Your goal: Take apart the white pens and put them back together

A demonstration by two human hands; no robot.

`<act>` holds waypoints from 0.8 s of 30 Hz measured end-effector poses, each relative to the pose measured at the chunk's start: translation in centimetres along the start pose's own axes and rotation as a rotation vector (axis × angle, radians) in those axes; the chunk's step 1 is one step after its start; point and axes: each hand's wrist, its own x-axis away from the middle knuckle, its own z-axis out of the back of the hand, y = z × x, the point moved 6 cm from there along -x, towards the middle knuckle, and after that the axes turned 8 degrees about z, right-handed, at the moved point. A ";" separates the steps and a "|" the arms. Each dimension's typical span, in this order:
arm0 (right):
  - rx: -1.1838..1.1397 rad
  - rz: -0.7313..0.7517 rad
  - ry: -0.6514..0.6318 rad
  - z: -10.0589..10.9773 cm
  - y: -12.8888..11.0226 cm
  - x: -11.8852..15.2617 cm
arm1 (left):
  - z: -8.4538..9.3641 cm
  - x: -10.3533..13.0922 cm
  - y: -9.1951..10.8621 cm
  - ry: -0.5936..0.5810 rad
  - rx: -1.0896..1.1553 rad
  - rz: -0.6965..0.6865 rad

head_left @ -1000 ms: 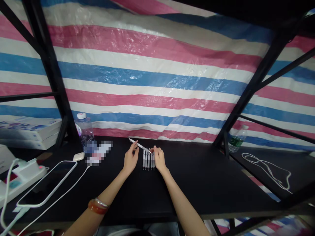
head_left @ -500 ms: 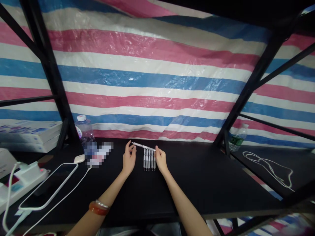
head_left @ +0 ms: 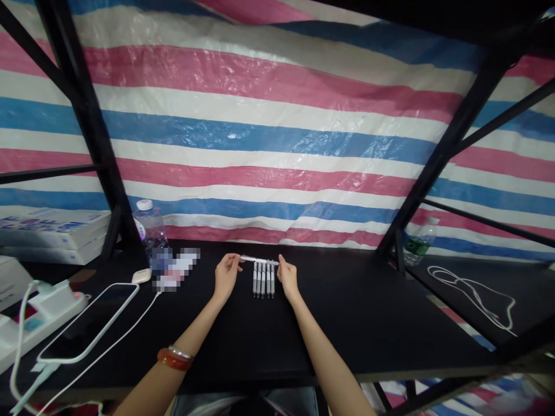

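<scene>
A slim white pen (head_left: 259,260) is held crosswise between my two hands. My left hand (head_left: 226,276) pinches its left end between thumb and fingertips. On its right end, my right hand (head_left: 288,277) is closed with the thumb on top. Just below the held pen, a row of several white-and-grey pens (head_left: 263,281) lies side by side on the black tabletop (head_left: 260,335), their dark ends toward me. The held pen overlaps the far ends of that row; whether it touches them I cannot tell.
Left of my hands are a white-framed phone (head_left: 89,323), a power strip (head_left: 47,312), an earbud case (head_left: 141,276), a clear bottle (head_left: 151,228) and white boxes (head_left: 56,234). A green-labelled bottle (head_left: 420,242) and a coiled white cable (head_left: 472,300) lie beyond the right post.
My left fingers were spread near the pen's left end and have closed on it. The pen has turned closer to level, and my right hand has shifted slightly right.
</scene>
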 end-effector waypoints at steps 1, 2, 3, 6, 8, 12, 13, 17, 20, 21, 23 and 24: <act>-0.004 -0.010 -0.007 0.0 0.2 0.0 | -0.1 -0.1 -0.1 -0.009 -0.008 0.008; -0.007 -0.019 -0.016 -0.1 0.3 0.0 | -0.2 -0.1 -0.3 -0.016 -0.018 0.018; -0.010 -0.029 -0.026 -0.2 0.4 0.0 | -0.3 -0.1 -0.5 -0.021 -0.032 0.030; -0.018 -0.058 -0.050 -0.3 0.6 0.0 | -0.5 -0.2 -1.2 -0.035 -0.088 0.073; -0.026 -0.083 -0.060 -0.3 0.6 -0.1 | -0.7 -0.1 -1.6 -0.053 -0.132 0.102; -0.053 -0.137 -0.078 -0.1 0.6 -0.1 | -0.9 -0.1 -2.1 -0.088 -0.200 0.140; -0.061 -0.148 -0.085 0.0 0.6 -0.1 | -0.9 -0.1 -2.2 -0.094 -0.212 0.145; -0.087 -0.176 -0.125 0.0 0.5 0.0 | -0.8 -0.2 -2.4 -0.107 -0.240 0.157; -0.101 -0.185 -0.188 0.0 0.3 0.1 | -0.7 -0.2 -2.6 -0.108 -0.237 0.171; -0.106 -0.186 -0.216 0.0 0.2 0.2 | -0.7 -0.3 -2.6 -0.106 -0.230 0.176; -0.117 -0.188 -0.274 0.0 0.0 0.2 | -0.6 -0.3 -2.8 -0.101 -0.212 0.187; -0.122 -0.189 -0.302 0.0 -0.1 0.3 | -0.6 -0.4 -2.9 -0.098 -0.202 0.194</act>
